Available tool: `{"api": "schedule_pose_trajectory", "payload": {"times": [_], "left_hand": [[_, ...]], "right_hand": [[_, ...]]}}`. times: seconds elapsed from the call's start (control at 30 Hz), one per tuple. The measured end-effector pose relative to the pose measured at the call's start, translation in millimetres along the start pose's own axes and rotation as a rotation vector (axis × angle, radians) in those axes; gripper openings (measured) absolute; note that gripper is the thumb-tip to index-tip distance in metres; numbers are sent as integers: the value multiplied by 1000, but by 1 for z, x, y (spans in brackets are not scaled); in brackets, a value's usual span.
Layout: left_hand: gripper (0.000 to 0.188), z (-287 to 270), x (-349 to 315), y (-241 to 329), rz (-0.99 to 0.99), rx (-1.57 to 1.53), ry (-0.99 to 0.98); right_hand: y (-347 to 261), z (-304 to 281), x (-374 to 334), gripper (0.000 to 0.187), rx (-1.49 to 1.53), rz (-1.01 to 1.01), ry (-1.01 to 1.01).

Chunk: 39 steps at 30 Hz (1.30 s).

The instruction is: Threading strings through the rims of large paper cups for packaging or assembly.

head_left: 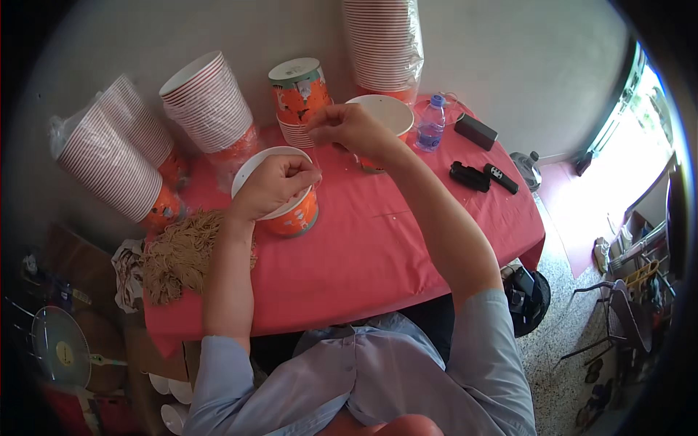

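Observation:
My left hand [273, 187] is closed in a pinch over the near orange paper bucket [294, 220], which has a white rim and stands upright on the table. Farther right and higher, my right hand [355, 132] also pinches, in front of a second open paper bucket [392, 110]. A faint thin line seems to show near the fingers; whatever either hand holds is too fine to name. Beside my left forearm lies a heap of tan cord-like strands [185, 254]. Behind my hands, an upside-down orange bucket [299, 91] tops a short stack.
Tall nested bucket stacks in plastic [109, 171] [207, 102] lean at the left; another stack [384, 43] stands at the back. To the right are a water bottle [430, 127], a dark box [476, 132] and black objects [470, 176] on the pink tablecloth [349, 269]. A chair [629, 316] stands farther right.

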<state>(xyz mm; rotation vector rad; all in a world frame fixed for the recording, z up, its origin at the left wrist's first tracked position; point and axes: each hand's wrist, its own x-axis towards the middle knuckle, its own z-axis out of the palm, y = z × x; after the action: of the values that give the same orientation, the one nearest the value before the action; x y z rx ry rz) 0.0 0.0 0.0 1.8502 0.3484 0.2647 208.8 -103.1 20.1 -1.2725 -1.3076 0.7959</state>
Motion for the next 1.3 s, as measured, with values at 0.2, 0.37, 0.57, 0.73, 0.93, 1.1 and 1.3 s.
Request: {"api": "schedule_pose_trajectory", "payload": {"times": [0.2,0.37,0.57,0.73,0.93,1.1,1.3], "left_hand": [[21,9,1,7,-20,0,269],[18,10,1,0,51,106,103],[18,11,-5,8,36,-25,-38],[17,9,-4,5,1,-1,55],[18,5,0,5,3,-151,30],[20,3,0,1,-8,-141,54],[22,4,2,-4,-30,-117,118]], "right_hand": [[-2,-20,-26,19,-134,65,-46],[-45,-8,-33,17,-263,4,-287],[1,-6,-1,18,-19,-38,-47],[21,0,-20,18,-414,-172,330],[27,23,-71,21,-381,-169,333],[43,40,-74,23,-383,-128,220],[44,26,-82,16,-125,-44,325]]}}
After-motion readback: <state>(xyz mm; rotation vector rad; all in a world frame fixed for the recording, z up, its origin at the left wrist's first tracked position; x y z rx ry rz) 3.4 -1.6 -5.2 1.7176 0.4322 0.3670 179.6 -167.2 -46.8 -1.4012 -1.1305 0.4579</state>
